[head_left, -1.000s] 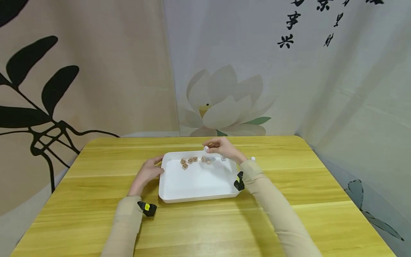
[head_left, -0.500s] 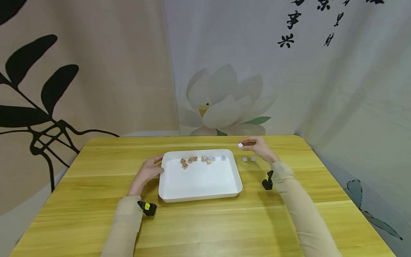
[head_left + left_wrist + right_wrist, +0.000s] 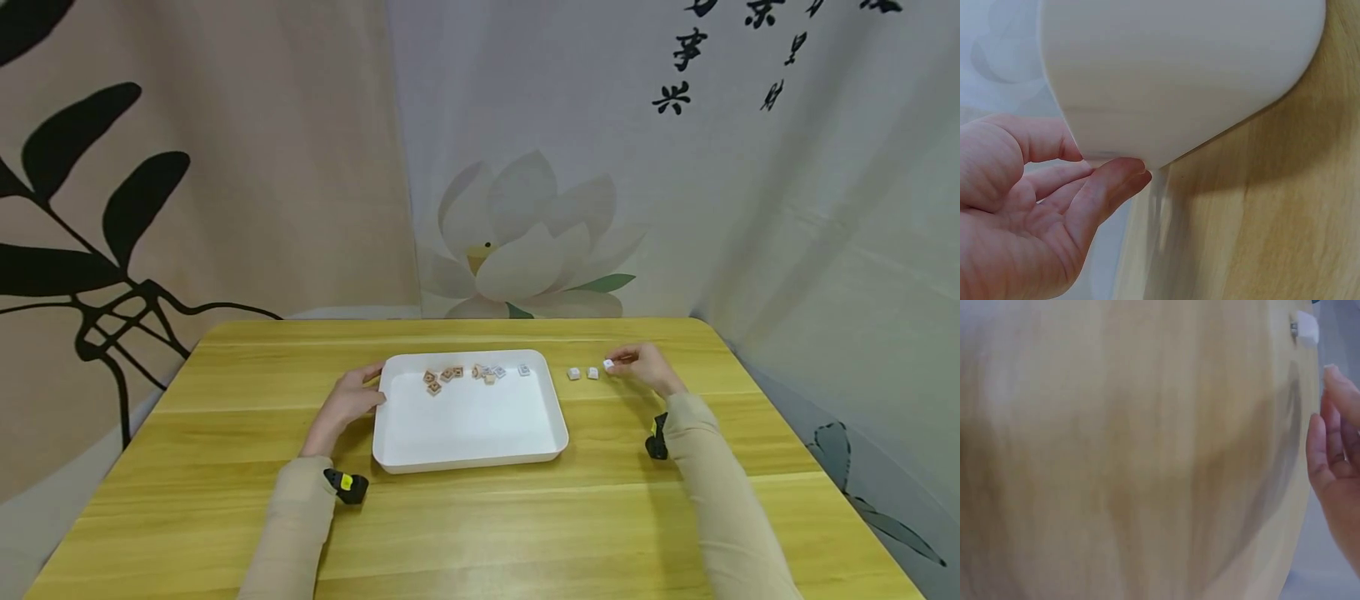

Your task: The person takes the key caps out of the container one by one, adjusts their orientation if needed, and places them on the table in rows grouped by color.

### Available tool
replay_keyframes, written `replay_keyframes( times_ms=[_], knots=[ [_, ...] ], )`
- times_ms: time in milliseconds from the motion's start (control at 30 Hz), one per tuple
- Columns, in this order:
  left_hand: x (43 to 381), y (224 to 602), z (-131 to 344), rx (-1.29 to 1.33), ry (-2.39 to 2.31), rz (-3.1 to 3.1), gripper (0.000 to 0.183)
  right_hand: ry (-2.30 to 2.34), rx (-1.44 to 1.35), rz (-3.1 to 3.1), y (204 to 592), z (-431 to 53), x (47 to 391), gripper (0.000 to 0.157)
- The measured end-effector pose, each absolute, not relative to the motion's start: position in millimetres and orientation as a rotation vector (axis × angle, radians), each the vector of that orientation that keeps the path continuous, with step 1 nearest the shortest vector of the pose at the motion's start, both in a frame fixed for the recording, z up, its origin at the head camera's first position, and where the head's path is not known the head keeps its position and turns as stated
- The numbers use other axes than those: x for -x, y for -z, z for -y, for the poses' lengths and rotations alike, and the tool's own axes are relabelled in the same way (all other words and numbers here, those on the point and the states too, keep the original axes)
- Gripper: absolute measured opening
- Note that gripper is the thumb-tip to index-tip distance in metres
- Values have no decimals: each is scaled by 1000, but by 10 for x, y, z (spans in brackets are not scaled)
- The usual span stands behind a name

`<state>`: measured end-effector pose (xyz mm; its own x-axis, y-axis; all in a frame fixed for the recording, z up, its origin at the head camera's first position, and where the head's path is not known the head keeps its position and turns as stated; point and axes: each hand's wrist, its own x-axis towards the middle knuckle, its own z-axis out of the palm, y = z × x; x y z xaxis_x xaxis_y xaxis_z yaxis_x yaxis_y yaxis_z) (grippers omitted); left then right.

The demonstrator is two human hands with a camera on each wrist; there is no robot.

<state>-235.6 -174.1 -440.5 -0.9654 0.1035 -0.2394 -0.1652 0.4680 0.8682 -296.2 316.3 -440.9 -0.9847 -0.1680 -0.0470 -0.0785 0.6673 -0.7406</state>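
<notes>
A shallow white tray (image 3: 468, 429) lies on the table; my left hand (image 3: 351, 402) grips its left rim. The left wrist view shows the thumb and fingers of my left hand (image 3: 1047, 200) pinching the tray's edge (image 3: 1166, 81). Right of the tray, my right hand (image 3: 643, 367) pinches a small white cube (image 3: 608, 364) at its fingertips, close to the tabletop. Two similar white cubes, a left one (image 3: 573, 374) and a right one (image 3: 592, 373), stand beside it in a row. My right hand (image 3: 1341, 437) is partly cut off in the right wrist view, near a white cube (image 3: 1307, 329).
Along the tray's far side lie several small brown pieces (image 3: 433, 388) and several pale grey pieces (image 3: 524, 369). The wooden table (image 3: 465, 533) ends at a printed curtain (image 3: 540, 233). Black cameras sit on the left wrist (image 3: 347, 486) and right wrist (image 3: 657, 437).
My right hand has moved right with the white cube, from above the tray's far edge, then down beside the two cubes on the table. My left hand has stayed at the tray.
</notes>
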Motion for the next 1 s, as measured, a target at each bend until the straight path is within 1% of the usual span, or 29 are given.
replay_keyframes(
  times_ms=[167,567,833,1000],
  knots=[
    [2359,4399,1734,49,-1510,-2454,72,1135,145,-2812,4486,-3209,2933,27],
    [2361,4396,1707,45,-1534,-2443,72,1079,151,-2846,4509,-3205,2916,27],
    [2338,4380,1709,50,-1513,-2450,71,1100,195,-2734,4363,-3170,2920,39],
    [2344,4382,1723,45,-1521,-2445,72,1252,277,-2690,4159,-2898,3016,44]
  ],
)
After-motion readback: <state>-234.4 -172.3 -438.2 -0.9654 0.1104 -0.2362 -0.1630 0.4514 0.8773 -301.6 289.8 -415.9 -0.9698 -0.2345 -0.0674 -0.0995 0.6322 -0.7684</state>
